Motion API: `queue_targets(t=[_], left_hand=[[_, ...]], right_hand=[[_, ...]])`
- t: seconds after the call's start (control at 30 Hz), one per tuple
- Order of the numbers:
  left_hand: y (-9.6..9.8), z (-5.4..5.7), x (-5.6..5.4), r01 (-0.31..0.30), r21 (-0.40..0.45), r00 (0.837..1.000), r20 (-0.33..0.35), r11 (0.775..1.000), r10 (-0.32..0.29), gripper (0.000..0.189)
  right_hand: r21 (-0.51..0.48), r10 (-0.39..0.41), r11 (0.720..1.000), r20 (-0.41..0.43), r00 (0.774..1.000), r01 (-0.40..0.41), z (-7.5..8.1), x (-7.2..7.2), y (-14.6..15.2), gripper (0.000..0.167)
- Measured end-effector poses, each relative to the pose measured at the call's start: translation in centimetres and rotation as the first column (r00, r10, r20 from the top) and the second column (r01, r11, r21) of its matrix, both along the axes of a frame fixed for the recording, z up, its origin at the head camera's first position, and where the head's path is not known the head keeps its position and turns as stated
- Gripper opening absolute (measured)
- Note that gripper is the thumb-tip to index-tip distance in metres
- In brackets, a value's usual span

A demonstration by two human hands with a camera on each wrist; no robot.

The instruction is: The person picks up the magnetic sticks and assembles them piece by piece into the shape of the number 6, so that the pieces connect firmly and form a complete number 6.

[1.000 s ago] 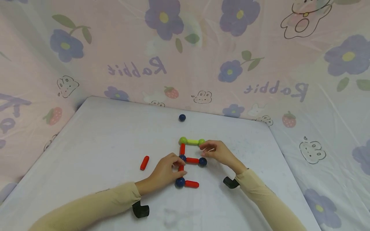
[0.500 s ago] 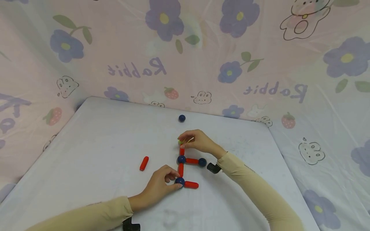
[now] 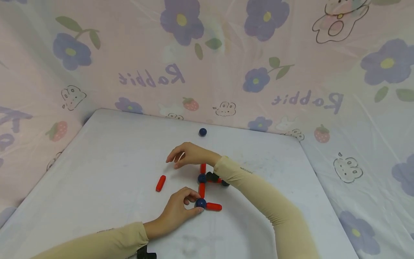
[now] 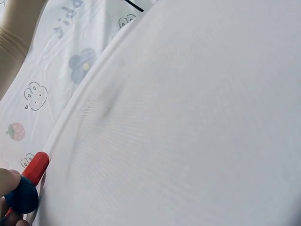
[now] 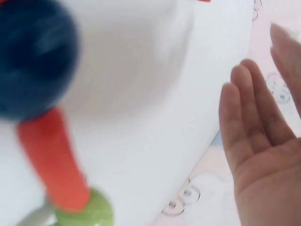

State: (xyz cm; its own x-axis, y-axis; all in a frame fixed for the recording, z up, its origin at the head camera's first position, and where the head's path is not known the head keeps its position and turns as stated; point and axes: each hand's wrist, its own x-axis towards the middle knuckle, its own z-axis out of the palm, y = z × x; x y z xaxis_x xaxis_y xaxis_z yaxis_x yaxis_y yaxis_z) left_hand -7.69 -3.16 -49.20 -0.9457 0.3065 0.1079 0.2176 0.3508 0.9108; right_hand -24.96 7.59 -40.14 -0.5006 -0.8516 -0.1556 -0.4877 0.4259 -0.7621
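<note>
My left hand (image 3: 177, 208) pinches the near blue ball (image 3: 201, 203) between thumb and fingers. From that ball one red rod (image 3: 214, 207) points right. Another red rod (image 3: 202, 190) runs to the middle blue ball (image 3: 202, 178), and a further red rod (image 3: 203, 168) goes on from there. The right wrist view shows a green ball (image 5: 91, 212) at a red rod's end. My right hand (image 3: 191, 154) is over the table with relaxed fingers and nothing in them, past a loose red rod (image 3: 160, 183). Its wrist and sleeve hide the green pieces in the head view.
A single blue ball (image 3: 202, 132) lies near the back of the white table (image 3: 129, 144). Behind the table hangs a patterned curtain (image 3: 145, 54). The black wrist mount (image 3: 211, 176) overlaps the rod to the right-hand blue ball (image 3: 225, 183).
My right hand has swept left from the right end of the green pieces, across them, toward the loose red rod. The left hand has come down from the middle of the structure to the near ball.
</note>
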Motion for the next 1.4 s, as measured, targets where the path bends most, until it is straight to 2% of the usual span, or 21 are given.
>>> queue_targets(t=[0.17,0.47,0.7,0.83,1.03,1.4], left_hand=[[0.0,0.0,0.1,-0.008,0.012,1.000,0.000,1.000,0.008,0.032],[0.1,-0.2,-0.1,-0.015,0.016,1.000,-0.016,1.000,0.016,0.033],[0.1,-0.2,-0.1,-0.009,0.014,1.000,-0.024,1.000,0.010,0.034],[0.1,-0.2,-0.1,-0.009,0.015,1.000,-0.022,1.000,0.010,0.034],[0.1,-0.3,0.0,-0.013,0.014,1.000,-0.015,1.000,0.013,0.034],[0.0,-0.2,0.1,-0.013,0.004,1.000,-0.017,1.000,0.013,0.034]], right_hand=[[0.044,0.099,0.994,0.036,0.994,-0.101,-0.6,0.0,-2.4,0.029],[0.148,0.184,0.970,0.058,0.981,-0.191,-1.9,0.3,-4.9,0.030],[0.148,0.250,0.952,0.132,0.959,-0.269,-2.8,0.3,-5.6,0.031],[0.155,0.302,0.935,0.120,0.946,-0.318,-2.9,0.5,-6.0,0.030],[0.199,0.323,0.921,0.091,0.942,-0.335,-3.0,0.7,-6.4,0.030],[0.232,0.295,0.923,0.083,0.952,-0.307,-3.3,0.6,-6.7,0.030]])
